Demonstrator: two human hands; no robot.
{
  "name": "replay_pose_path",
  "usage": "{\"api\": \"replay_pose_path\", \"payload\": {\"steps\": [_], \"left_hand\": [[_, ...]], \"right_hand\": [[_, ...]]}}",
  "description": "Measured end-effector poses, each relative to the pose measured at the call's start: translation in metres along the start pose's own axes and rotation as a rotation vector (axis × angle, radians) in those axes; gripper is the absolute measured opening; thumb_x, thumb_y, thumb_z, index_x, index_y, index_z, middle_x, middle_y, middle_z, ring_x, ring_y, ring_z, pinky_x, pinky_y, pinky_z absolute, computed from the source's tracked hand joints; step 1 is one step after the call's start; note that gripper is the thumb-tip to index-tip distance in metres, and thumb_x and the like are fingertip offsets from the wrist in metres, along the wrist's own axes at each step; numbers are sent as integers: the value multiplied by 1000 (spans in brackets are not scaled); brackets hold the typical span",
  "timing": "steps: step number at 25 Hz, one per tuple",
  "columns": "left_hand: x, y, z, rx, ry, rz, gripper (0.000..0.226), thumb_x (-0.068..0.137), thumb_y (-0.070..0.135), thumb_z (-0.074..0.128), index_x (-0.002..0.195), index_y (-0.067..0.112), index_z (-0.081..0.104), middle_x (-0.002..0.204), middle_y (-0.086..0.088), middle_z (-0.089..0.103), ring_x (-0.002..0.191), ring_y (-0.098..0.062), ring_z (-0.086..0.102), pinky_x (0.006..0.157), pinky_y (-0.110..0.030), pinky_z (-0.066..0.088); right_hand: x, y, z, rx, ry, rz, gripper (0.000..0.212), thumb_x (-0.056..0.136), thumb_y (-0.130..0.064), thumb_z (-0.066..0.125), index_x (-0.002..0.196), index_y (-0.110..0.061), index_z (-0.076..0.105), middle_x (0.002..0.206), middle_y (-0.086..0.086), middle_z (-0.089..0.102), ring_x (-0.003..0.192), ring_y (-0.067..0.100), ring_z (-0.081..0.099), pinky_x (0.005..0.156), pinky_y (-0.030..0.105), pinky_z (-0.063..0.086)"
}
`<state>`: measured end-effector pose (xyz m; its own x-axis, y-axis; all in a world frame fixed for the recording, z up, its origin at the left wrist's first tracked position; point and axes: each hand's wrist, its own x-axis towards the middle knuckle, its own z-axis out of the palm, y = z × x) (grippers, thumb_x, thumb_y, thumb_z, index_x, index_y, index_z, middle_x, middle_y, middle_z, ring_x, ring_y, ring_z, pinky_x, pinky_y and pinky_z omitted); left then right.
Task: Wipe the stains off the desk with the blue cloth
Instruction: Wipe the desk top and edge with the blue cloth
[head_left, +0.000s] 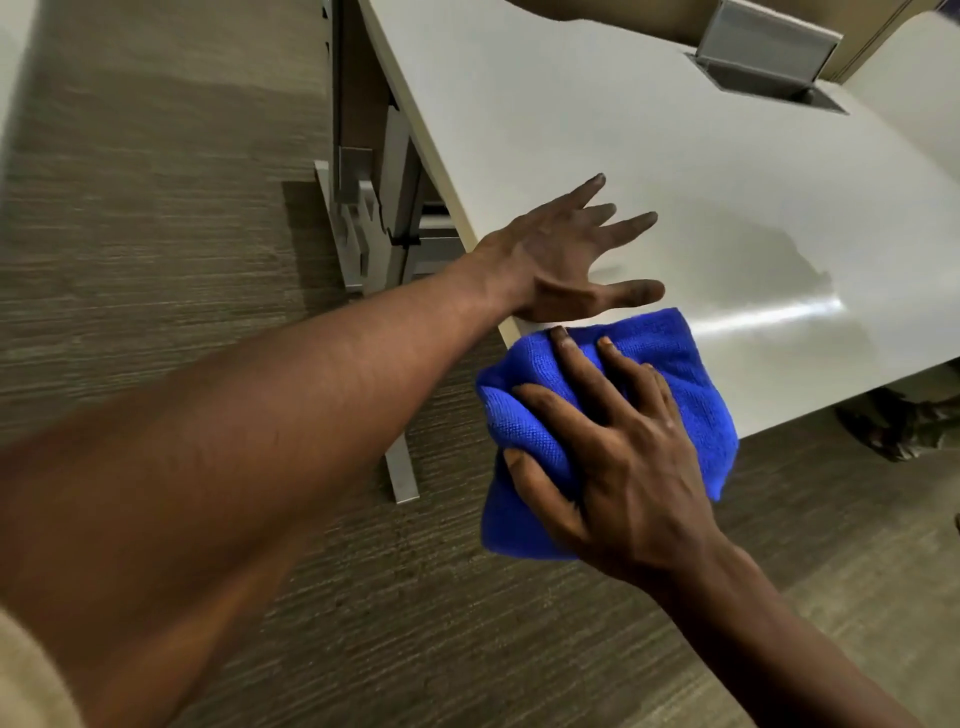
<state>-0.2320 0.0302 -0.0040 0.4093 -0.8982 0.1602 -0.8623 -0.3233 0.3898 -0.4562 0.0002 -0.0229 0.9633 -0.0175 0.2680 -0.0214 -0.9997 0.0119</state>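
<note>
A folded blue cloth lies over the near corner of the white desk, partly hanging past the edge. My right hand presses on top of the cloth and grips it with bent fingers. My left hand hovers over the desk's left edge just beyond the cloth, fingers spread, holding nothing. A faint greyish smear shows on the desk surface to the right of my left hand, with a bright glare streak below it.
A grey metal cable hatch stands open at the desk's far side. The desk's metal leg and foot stand on the brown carpet to the left. A second white desk adjoins at far right.
</note>
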Motion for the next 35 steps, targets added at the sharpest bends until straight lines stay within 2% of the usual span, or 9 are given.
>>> {"api": "replay_pose_path", "payload": {"steps": [7,13,18,22,25,27,30,32,35], "left_hand": [[0,3,-1,-15,17,-1,90,89,87,27,164,41,13,171,-4,25,161,-17,-6,130,-45,11],[4,-7,3,-54,92,7,78,97,77,24,164,38,18,169,-7,29,162,-21,-3,130,-42,9],[0,-9,1,-17,49,-15,77,98,77,22,165,38,16,171,-5,27,161,-19,-5,131,-42,8],[-3,-5,2,0,25,-11,84,93,83,20,165,40,13,172,-4,24,161,-17,-6,130,-41,8],[-1,-4,0,-8,41,-39,85,92,85,21,164,41,12,172,-2,22,161,-16,-7,130,-43,10],[1,-4,0,-5,41,-43,90,88,88,17,164,42,13,172,-2,23,161,-15,-7,130,-42,10],[0,-6,0,34,37,-50,95,83,90,13,164,41,12,172,-4,23,161,-17,-5,130,-43,10],[0,-3,-2,51,41,-44,89,89,87,18,165,39,13,171,-5,24,161,-19,-4,130,-44,11],[-1,0,-4,76,41,-52,91,88,88,16,165,39,12,172,-5,23,161,-19,-3,130,-44,10]], "right_hand": [[-12,18,-7,82,-14,-304,19,78,-43,74,85,-26,77,154,2,54,142,41,47,104,63,40],[29,27,-18,54,-303,-103,64,78,-64,58,140,-51,50,172,-14,19,160,29,13,120,63,26],[-3,-8,15,25,141,-17,28,82,-40,69,106,-28,75,160,1,47,152,35,38,113,67,35],[-22,1,35,70,373,-188,20,73,-30,80,70,-14,68,147,10,60,142,37,52,106,61,42],[-20,16,29,104,275,-285,25,71,-41,76,80,-19,70,155,5,54,148,34,45,108,61,40],[-7,35,13,31,94,-307,45,75,-57,76,113,-33,71,166,-3,39,156,28,31,117,59,35],[7,54,-4,-31,-140,-249,89,72,-76,73,151,-52,39,173,-14,16,161,21,12,126,54,24],[-3,46,0,-19,-72,-166,84,75,-74,71,150,-52,42,172,-14,20,161,20,16,124,56,25],[-19,5,28,44,327,27,41,98,-57,54,128,-35,72,157,-4,52,150,26,42,117,55,34]]}}
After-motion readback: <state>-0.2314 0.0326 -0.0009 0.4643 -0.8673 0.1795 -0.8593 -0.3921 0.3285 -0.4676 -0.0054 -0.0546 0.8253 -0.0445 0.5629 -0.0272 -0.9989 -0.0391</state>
